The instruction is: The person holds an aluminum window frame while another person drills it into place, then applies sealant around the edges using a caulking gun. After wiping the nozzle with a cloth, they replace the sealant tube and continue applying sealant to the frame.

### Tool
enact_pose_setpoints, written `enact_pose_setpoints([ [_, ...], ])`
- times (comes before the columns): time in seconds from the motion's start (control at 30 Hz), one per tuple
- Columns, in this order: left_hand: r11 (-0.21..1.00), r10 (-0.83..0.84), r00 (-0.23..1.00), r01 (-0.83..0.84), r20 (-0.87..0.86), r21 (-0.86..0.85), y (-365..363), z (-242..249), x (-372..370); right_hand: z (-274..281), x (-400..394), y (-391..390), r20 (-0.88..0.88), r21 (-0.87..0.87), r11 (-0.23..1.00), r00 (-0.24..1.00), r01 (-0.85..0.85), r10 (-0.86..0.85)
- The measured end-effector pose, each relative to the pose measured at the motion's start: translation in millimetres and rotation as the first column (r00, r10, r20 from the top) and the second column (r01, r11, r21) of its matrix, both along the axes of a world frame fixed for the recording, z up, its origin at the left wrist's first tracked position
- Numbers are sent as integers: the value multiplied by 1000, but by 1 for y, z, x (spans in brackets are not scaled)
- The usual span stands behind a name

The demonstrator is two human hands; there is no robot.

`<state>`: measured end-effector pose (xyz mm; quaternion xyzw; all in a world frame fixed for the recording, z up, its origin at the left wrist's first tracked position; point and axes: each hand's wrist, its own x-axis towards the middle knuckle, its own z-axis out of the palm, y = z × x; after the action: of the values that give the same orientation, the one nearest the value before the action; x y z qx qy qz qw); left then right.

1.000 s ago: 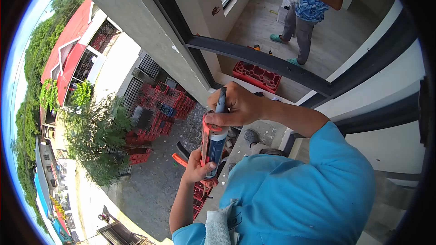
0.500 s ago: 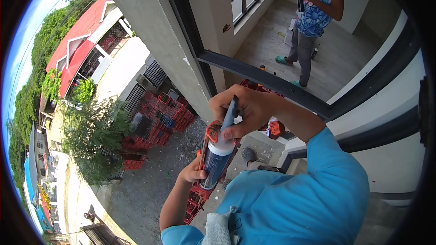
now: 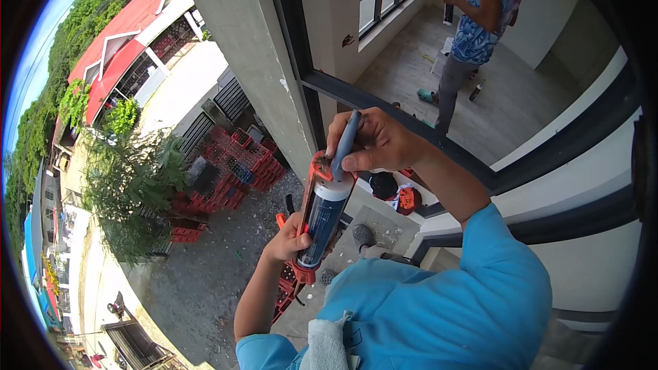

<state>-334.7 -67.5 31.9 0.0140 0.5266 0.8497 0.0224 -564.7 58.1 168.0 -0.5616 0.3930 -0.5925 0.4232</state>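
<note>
A red caulking gun (image 3: pixel 306 275) points upward in front of my chest, tilted a little to the right. Inside its frame lies a dark sealant cartridge (image 3: pixel 320 223) with a white collar and a grey tapered nozzle (image 3: pixel 346 144). My left hand (image 3: pixel 288 240) is closed around the lower part of the gun, thumb against the cartridge. Pinched between the thumb and fingers of my right hand (image 3: pixel 380 140) is the nozzle, near the gun's front end. Dark smears mark some of the right fingers.
A dark window frame (image 3: pixel 404 120) crosses just beyond my right hand, beside a concrete post (image 3: pixel 233 41). Indoors stands another person (image 3: pixel 480 20) holding a dark tube; a bottle (image 3: pixel 477 89) is on the floor. Red crates (image 3: pixel 236 161) are stacked outside below.
The caulking gun and both my hands have risen slightly in view. The view has shifted a little. The other person has turned and lowered the dark tube somewhat.
</note>
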Motion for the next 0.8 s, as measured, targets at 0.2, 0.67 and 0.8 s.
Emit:
enact_pose_setpoints([
  [0.2,997,65,997,-66,-28,-35,-1,-4,-4,-5,-5,-8,-1,22,995,995,99,-99],
  [0.67,980,152,988,-154,-23,-129,8,10,-8,-2,6,-16,38,49,988,988,145,-147],
  [0.8,974,171,985,-173,-29,-144,9,10,-8,-2,9,-16,144,43,993,983,109,-114],
])
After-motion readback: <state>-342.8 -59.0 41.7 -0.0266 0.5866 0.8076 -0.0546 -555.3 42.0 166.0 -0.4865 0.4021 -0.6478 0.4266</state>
